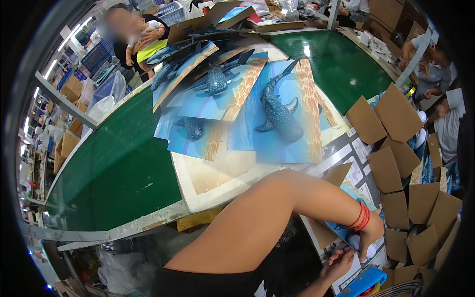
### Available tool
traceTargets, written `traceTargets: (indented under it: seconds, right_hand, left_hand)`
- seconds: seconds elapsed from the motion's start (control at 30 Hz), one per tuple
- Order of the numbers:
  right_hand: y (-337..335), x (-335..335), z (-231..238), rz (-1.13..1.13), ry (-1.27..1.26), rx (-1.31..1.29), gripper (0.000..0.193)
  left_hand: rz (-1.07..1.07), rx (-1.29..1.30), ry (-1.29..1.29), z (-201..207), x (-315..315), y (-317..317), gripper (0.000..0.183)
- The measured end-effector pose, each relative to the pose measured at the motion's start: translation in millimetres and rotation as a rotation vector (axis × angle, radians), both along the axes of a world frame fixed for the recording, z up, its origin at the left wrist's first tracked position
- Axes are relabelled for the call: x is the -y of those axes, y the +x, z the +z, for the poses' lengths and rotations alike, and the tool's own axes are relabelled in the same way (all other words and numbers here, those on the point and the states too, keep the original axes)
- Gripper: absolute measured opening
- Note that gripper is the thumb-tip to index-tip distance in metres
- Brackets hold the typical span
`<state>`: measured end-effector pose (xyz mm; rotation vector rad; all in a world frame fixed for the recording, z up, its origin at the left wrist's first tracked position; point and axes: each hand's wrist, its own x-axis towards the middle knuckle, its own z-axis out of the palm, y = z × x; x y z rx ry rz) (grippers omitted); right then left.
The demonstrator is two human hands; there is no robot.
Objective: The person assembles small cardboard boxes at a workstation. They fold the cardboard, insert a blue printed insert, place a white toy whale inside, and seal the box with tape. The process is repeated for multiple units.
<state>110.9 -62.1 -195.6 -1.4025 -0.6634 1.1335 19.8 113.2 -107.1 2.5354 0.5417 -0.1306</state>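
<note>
My left hand [372,231], with red cords round its wrist, reaches across to the right and bends down with its fingers closed. Just below it, my right hand [339,265] comes up from the lower edge with curled fingers, its tips almost meeting the left ones. What either hand pinches is too small to make out. Under the hands lies a blue printed card [352,190], largely hidden by my left forearm. A small white thing [354,241] shows beside the left fingers. A blue plastic tool [365,282], perhaps a tape dispenser, stands close below the hands.
Several blue cards bearing toy whale sharks [281,116] overlap on a white board [217,175] across the green table [123,163]. Open cardboard boxes [396,163] crowd the right side. A metal post [64,101] rises at left. Other people sit at the far left and right.
</note>
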Motion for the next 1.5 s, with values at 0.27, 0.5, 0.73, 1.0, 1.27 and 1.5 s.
traceTargets:
  seconds: [0.27,0.5,0.73,1.0,1.27,1.5]
  right_hand:
    - [-8.4,4.9,17.8,-0.068,0.161,1.022,0.024]
    - [-7.3,-1.5,34.8,0.099,0.167,1.310,0.027]
    - [21.9,-12.0,20.3,0.189,0.072,0.655,0.025]
    - [36.7,-10.7,-7.2,0.274,0.044,-0.307,0.010]
    - [40.8,-8.2,-19.0,0.357,0.027,-0.658,0.012]
    - [29.7,7.8,-25.5,0.317,-0.045,-0.524,0.047]
  left_hand:
    - [0.024,0.116,0.050,-1.3,7.0,-4.3,0.084]
    - [0.027,0.115,0.043,-1.5,0.9,0.0,0.085]
    - [-0.013,0.020,0.027,7.5,-4.1,1.8,0.114]
    - [-0.005,0.057,0.116,3.0,2.6,-0.9,0.090]
    - [-0.065,0.017,0.141,4.8,4.8,-3.9,0.089]
    - [0.012,0.047,0.562,20.3,33.7,-24.9,0.079]
